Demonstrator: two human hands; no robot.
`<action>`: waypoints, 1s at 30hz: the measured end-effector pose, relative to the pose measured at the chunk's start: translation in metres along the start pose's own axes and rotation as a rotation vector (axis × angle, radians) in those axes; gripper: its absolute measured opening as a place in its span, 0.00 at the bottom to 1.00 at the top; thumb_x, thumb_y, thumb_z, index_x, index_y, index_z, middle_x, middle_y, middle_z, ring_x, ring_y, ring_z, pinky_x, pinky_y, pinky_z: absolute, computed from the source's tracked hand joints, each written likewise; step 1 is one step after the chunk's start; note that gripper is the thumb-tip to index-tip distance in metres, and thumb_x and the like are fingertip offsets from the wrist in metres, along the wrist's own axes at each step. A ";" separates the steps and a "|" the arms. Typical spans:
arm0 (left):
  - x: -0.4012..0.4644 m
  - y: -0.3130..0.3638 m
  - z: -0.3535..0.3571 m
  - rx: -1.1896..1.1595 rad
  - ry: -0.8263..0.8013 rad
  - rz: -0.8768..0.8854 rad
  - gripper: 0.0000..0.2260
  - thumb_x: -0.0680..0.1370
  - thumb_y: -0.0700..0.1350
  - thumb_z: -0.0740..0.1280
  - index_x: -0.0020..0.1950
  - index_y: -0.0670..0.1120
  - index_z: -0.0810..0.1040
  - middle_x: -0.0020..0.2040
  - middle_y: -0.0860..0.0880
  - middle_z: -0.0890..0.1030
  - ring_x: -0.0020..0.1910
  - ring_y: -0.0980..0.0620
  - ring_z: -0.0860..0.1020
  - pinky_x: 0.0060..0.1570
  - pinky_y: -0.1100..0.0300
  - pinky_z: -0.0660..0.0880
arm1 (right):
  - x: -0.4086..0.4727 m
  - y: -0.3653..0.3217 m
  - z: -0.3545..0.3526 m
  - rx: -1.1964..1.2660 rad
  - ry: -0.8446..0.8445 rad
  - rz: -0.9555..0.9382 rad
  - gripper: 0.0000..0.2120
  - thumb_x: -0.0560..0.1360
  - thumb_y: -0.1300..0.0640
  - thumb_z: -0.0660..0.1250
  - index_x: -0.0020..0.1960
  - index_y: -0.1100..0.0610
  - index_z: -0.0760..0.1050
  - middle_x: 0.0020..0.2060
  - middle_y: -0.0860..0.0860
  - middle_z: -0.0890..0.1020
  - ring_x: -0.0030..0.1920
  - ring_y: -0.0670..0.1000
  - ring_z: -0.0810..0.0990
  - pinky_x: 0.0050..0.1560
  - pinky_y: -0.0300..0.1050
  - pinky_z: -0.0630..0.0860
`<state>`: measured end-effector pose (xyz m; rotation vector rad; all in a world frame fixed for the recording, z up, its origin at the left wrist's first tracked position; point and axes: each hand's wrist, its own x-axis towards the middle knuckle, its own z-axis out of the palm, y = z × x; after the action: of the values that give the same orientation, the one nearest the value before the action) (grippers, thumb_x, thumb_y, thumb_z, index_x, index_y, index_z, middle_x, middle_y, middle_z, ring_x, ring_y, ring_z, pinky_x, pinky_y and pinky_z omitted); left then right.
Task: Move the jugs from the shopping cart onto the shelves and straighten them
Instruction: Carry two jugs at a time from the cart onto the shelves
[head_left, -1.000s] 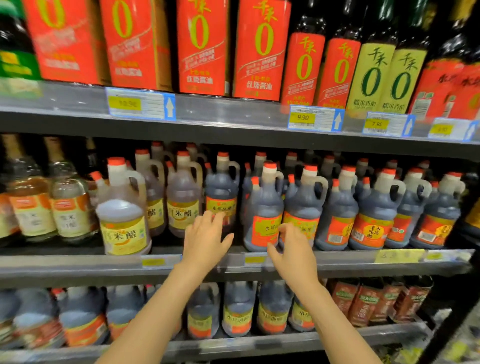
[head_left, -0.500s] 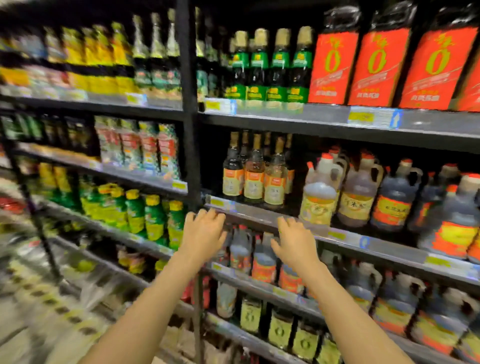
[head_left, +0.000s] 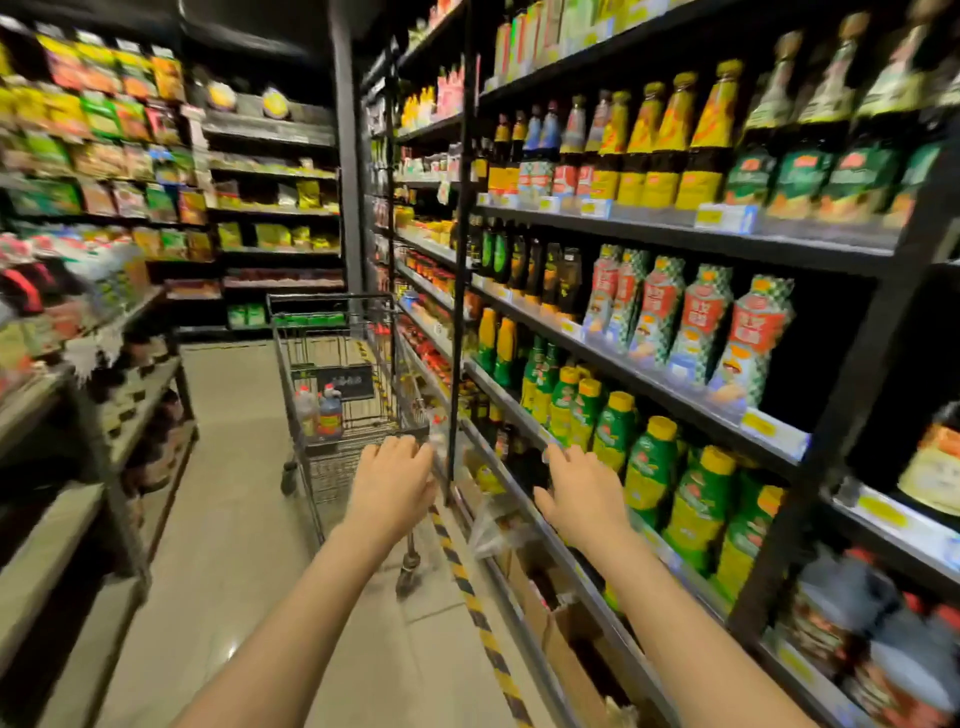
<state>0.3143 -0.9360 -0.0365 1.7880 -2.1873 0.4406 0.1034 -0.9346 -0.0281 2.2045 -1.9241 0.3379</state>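
Observation:
A metal shopping cart (head_left: 284, 358) stands in the aisle ahead of me, beside the right-hand shelving. Two jugs sit upright in its basket: a pale one (head_left: 305, 410) and a dark one with a red label (head_left: 330, 413). My left hand (head_left: 392, 480) is stretched out in front of the cart's near end, fingers relaxed, holding nothing. My right hand (head_left: 579, 493) hovers empty in front of the lower shelf edge (head_left: 511, 400) on the right. Dark jugs (head_left: 852, 618) on the shelves show blurred at the lower right.
Green bottles with yellow caps (head_left: 649, 467) fill the shelf beside my right hand. A black shelf upright (head_left: 460, 312) stands between cart and hands. A low rack (head_left: 130, 405) lines the left. Yellow-black tape (head_left: 467, 587) runs along the floor; an open cardboard box (head_left: 558, 639) sits below.
My view has swung left from the jug shelf to the aisle, bringing the cart into sight. Both hands have left the shelf edge and stay raised and empty.

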 end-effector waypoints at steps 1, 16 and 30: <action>0.004 -0.015 0.006 0.019 -0.006 -0.042 0.15 0.79 0.50 0.58 0.63 0.46 0.69 0.59 0.46 0.73 0.60 0.45 0.71 0.57 0.52 0.66 | 0.016 -0.013 0.007 0.013 -0.010 -0.034 0.20 0.77 0.48 0.60 0.66 0.55 0.65 0.61 0.54 0.73 0.62 0.56 0.72 0.55 0.50 0.73; 0.160 -0.159 0.120 0.093 -0.093 -0.319 0.17 0.76 0.50 0.62 0.64 0.48 0.70 0.60 0.47 0.74 0.61 0.45 0.72 0.59 0.52 0.67 | 0.274 -0.102 0.112 0.132 -0.102 -0.295 0.19 0.76 0.52 0.60 0.65 0.56 0.65 0.59 0.54 0.74 0.60 0.56 0.73 0.55 0.49 0.73; 0.300 -0.297 0.246 0.094 -0.273 -0.430 0.19 0.77 0.52 0.61 0.66 0.47 0.67 0.63 0.47 0.72 0.63 0.47 0.69 0.61 0.53 0.67 | 0.472 -0.189 0.235 0.178 -0.277 -0.352 0.22 0.76 0.51 0.61 0.67 0.56 0.64 0.62 0.54 0.73 0.62 0.56 0.72 0.60 0.51 0.71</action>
<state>0.5414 -1.3600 -0.1234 2.4141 -1.8787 0.2125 0.3614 -1.4245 -0.1121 2.7756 -1.6279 0.1578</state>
